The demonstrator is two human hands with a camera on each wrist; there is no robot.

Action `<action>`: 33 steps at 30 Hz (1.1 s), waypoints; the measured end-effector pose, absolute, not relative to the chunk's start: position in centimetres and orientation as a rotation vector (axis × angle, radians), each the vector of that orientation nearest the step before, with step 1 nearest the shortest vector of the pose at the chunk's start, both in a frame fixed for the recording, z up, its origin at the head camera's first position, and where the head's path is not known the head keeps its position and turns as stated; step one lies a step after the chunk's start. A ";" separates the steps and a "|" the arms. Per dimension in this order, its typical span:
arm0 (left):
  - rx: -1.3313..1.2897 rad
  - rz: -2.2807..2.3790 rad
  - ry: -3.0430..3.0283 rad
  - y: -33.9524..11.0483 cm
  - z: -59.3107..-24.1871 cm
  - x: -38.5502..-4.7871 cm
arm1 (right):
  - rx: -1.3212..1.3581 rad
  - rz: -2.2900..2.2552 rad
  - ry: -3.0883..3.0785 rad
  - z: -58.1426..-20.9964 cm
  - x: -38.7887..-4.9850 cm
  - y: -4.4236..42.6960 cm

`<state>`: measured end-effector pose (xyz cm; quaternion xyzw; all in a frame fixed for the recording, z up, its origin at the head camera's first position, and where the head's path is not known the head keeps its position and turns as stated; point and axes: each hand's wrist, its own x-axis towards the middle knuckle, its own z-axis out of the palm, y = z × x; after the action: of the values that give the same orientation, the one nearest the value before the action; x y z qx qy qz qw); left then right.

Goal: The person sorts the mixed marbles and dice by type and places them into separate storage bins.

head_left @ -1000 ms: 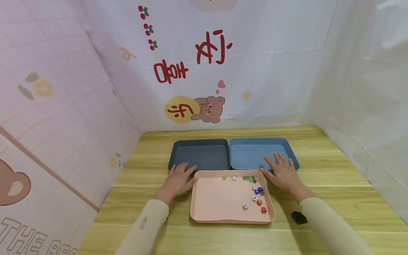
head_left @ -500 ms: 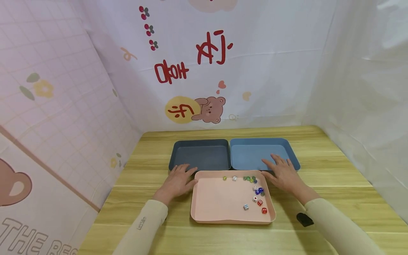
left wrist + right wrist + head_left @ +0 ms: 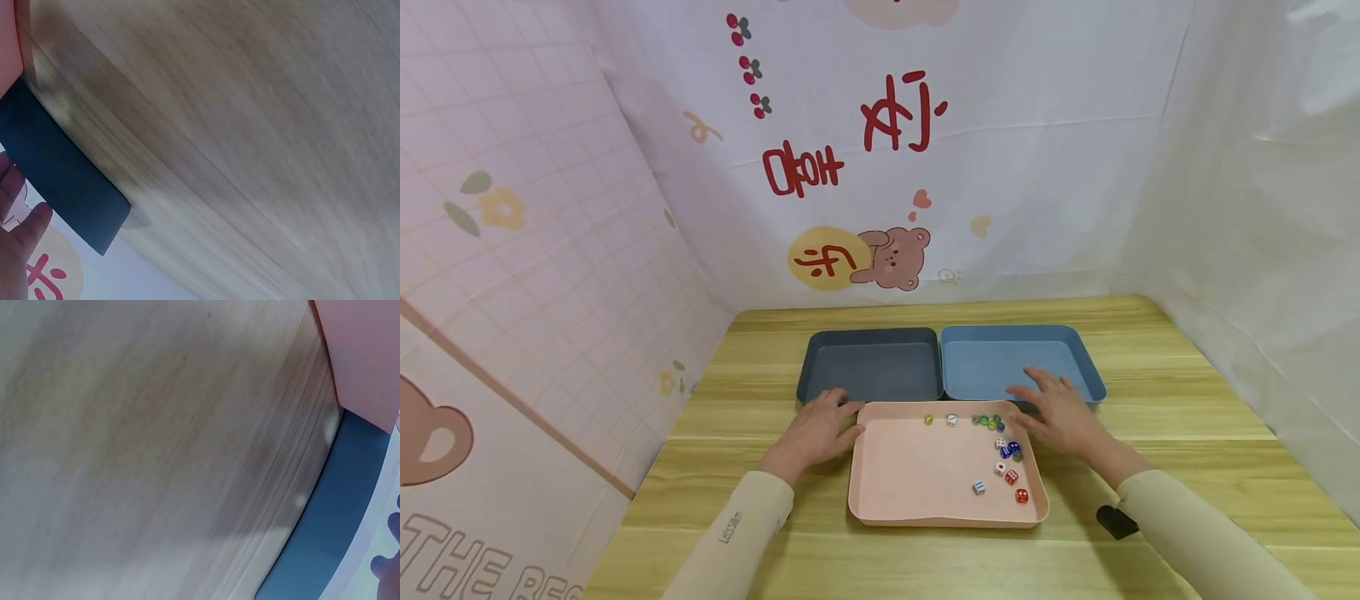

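Observation:
A pink tray (image 3: 917, 467) holds small dice and glass marbles, mostly along its right side. Among them are a white die (image 3: 979, 487), a red die (image 3: 1022, 496), a blue die (image 3: 1014, 447) and a green-yellow marble (image 3: 992, 425). My left hand (image 3: 816, 429) is at the tray's far left corner, fingers loosely bent near the dark blue tray (image 3: 868, 397). My right hand (image 3: 1063, 417) hovers by the far right corner with spread fingers, partly in front of the light blue tray (image 3: 992, 367). Neither hand holds anything. Both wrist views show fingertips (image 3: 39, 212) at the frame edge.
The dark blue and light blue trays stand side by side behind the pink one on the wooden table (image 3: 940, 567). A small black object (image 3: 1117, 522) shows beside the right sleeve. A printed cloth (image 3: 1037, 192) rises behind the table and at both sides.
My right hand has shifted a little left, its fingertips lowering toward the pink tray's far right corner. The left fingers have drawn in slightly. Dice and marbles stay where they were.

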<state>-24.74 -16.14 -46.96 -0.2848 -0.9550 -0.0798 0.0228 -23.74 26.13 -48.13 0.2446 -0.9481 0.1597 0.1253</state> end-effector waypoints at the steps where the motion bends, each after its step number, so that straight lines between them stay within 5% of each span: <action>1: -0.888 -0.252 -2.954 -16.2 -47.0 -24.7 | 0.715 0.472 -2.763 -48.1 -23.7 26.1; 33: -0.919 -0.336 -2.885 -16.4 -47.2 -24.6 | 0.564 0.496 -2.815 -49.5 -23.3 24.2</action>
<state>-24.55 -16.42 -47.25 -0.3012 -0.9460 -0.1102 0.0476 -23.28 24.24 -49.47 0.1923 -0.9599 0.1693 0.1138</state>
